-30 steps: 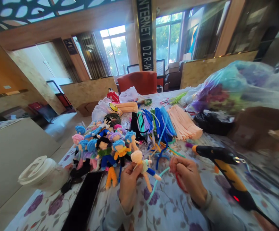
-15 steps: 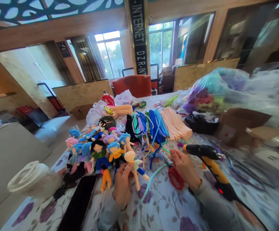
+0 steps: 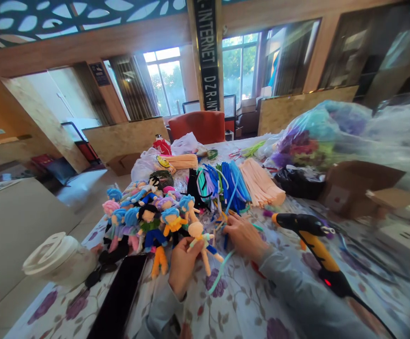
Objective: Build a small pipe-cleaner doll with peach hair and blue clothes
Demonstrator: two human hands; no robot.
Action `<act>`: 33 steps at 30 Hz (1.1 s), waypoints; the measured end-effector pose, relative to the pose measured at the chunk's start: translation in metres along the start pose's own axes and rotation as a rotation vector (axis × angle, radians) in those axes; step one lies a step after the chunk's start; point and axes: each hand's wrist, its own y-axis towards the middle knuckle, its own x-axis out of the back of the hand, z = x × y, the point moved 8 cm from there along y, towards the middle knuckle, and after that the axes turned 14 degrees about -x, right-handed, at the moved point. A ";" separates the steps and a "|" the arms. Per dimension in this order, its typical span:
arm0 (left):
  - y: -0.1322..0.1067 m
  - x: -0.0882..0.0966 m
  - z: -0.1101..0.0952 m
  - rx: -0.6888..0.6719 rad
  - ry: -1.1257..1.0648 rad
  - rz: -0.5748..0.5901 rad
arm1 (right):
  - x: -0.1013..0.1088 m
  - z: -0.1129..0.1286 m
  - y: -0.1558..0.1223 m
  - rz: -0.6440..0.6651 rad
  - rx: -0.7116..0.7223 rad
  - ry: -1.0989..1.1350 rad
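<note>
My left hand [image 3: 183, 266] pinches a small pipe-cleaner doll [image 3: 205, 256] with a peach head and limbs, a pale top and one blue leg. My right hand [image 3: 245, 235] is bent over a heap of loose cut pipe cleaners [image 3: 222, 220], fingers drawn together; what lies between its fingertips is hidden. Under that hand a light-green pipe cleaner [image 3: 220, 273] curves across the cloth. Only a bit of the red scissors handle [image 3: 258, 269] shows beside my right sleeve. Several finished dolls [image 3: 150, 223] with blue, pink and black hair crowd left of my hands.
Bundles of blue [image 3: 231, 186] and peach pipe cleaners [image 3: 259, 183] lie behind the heap. A yellow-black glue gun [image 3: 316, 247] with a red light rests at right. A phone [image 3: 118, 296] and a white lidded tub [image 3: 58, 259] are at left. A cardboard box [image 3: 362, 186] stands far right.
My right hand has moved left and forward, from above the scissors to the loose pipe cleaners, and its sleeve now covers most of the scissors. My left hand keeps the doll. The view has shifted slightly.
</note>
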 end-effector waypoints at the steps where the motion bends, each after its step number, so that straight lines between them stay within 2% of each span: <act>1: 0.001 0.000 -0.002 -0.011 0.021 0.007 | 0.003 -0.002 0.000 -0.026 0.004 0.011; 7: 0.006 -0.002 -0.007 -0.078 0.142 0.076 | 0.036 -0.012 -0.012 -0.246 0.041 0.223; 11: 0.008 0.006 -0.019 -0.238 0.252 0.046 | 0.058 -0.015 -0.022 -0.358 0.049 0.341; 14: 0.003 0.007 -0.032 -0.349 0.283 0.025 | 0.066 -0.011 -0.028 -0.379 0.011 0.371; 19: -0.013 -0.011 -0.041 -0.358 0.173 0.082 | 0.054 0.014 -0.034 -0.233 -0.014 0.364; 24: -0.017 -0.016 -0.028 -0.251 0.038 0.070 | 0.027 0.040 -0.040 -0.065 -0.024 0.376; 28: -0.013 -0.012 -0.013 -0.139 -0.066 0.054 | 0.020 0.038 -0.040 -0.008 -0.091 0.439; 33: -0.011 -0.012 -0.006 -0.042 -0.187 0.055 | 0.016 0.026 -0.034 0.053 -0.193 0.500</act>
